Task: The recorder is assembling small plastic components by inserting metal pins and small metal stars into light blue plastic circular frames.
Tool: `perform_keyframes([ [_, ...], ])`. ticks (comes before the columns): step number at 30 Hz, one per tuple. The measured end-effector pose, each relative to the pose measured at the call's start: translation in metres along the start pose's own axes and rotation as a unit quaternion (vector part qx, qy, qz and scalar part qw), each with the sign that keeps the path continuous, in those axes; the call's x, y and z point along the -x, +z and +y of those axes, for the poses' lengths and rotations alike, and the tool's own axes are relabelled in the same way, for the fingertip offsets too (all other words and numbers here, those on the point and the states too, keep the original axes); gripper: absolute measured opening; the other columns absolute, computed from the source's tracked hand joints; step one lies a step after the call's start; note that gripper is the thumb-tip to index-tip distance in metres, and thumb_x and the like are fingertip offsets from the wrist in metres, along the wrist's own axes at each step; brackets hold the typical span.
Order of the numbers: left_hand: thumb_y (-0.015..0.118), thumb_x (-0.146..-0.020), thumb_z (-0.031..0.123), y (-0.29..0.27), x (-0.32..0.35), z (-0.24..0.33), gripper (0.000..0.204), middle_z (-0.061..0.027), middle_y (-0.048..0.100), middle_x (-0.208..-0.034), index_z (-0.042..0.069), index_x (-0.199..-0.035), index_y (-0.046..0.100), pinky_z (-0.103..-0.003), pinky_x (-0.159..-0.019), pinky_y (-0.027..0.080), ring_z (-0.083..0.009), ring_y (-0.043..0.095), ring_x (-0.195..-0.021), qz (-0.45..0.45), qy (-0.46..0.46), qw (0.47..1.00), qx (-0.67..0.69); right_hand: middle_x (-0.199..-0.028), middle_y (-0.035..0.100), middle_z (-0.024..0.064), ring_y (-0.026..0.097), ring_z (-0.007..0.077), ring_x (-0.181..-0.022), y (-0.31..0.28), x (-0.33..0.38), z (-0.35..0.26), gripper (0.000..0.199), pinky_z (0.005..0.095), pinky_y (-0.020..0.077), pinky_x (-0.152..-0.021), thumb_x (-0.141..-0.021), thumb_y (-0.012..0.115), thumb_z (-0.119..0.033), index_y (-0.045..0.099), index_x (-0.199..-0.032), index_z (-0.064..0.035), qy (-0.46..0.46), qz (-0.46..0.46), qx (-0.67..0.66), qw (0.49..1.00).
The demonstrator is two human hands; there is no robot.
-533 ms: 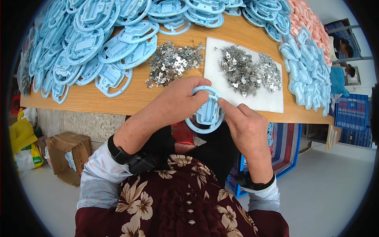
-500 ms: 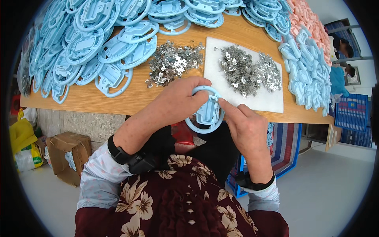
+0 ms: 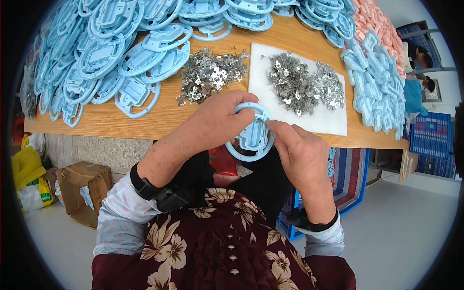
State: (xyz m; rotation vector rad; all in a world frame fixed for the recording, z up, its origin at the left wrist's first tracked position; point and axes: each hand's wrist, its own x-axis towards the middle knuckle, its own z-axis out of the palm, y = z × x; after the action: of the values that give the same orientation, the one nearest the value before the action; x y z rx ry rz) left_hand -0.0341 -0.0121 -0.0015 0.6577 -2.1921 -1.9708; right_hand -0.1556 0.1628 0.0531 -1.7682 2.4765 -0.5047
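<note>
My left hand (image 3: 220, 118) grips a light blue plastic steering-wheel-shaped shell (image 3: 252, 137) by its upper left rim, thumb across the inside. The shell is held just off the table's near edge, its recessed inner side facing up. My right hand (image 3: 303, 151) is closed, with thumb and index finger pressed together at the shell's upper right inner edge. Whatever lies between those fingertips is hidden. Just beyond my left hand is a heap of small shiny metal pieces (image 3: 212, 75). Two more heaps of metal pieces (image 3: 292, 84) lie on a white foam sheet (image 3: 259, 96).
Many similar blue shells (image 3: 104, 55) are piled across the left and back of the wooden table (image 3: 96, 123). Small blue plastic parts (image 3: 369, 87) and pink ones (image 3: 379, 31) fill its right side. A blue-framed crate (image 3: 360, 186) stands below, and a cardboard box (image 3: 84, 191) sits on the floor.
Both hands and the shell have shifted very slightly. My right fingertips have drawn together into a pinch at the shell's inner edge, where the index finger was pressing before.
</note>
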Motion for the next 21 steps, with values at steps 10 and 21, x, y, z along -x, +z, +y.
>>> perform_keyframes([
  [10,0.064,-0.085,0.017,0.01,0.009,0.018,0.04,-0.0134,0.07,-0.103,-0.003,-0.121,0.062,-0.033,-0.078,0.054,-0.0176,0.067,-0.086,0.048,0.008,0.996,-0.072,-0.075,0.067,0.0068,0.063,0.0185,-0.061,0.021,0.014,0.018,0.02,0.0321,0.0491,-0.056,-0.097,0.066,-0.019,0.065,-0.113,-0.0063,0.173,0.024,-0.295,0.939],
  [21,0.056,-0.093,0.012,0.018,0.029,0.019,0.033,-0.0065,0.067,-0.105,-0.001,-0.123,0.057,-0.032,-0.078,0.052,-0.0142,0.065,-0.089,0.075,0.163,0.972,-0.15,-0.075,0.05,-0.0091,0.036,-0.0014,-0.059,0.002,0.021,0.006,0.026,0.017,0.0273,-0.051,-0.105,0.056,-0.022,0.06,-0.117,-0.0001,0.228,-0.022,-0.645,0.729],
])
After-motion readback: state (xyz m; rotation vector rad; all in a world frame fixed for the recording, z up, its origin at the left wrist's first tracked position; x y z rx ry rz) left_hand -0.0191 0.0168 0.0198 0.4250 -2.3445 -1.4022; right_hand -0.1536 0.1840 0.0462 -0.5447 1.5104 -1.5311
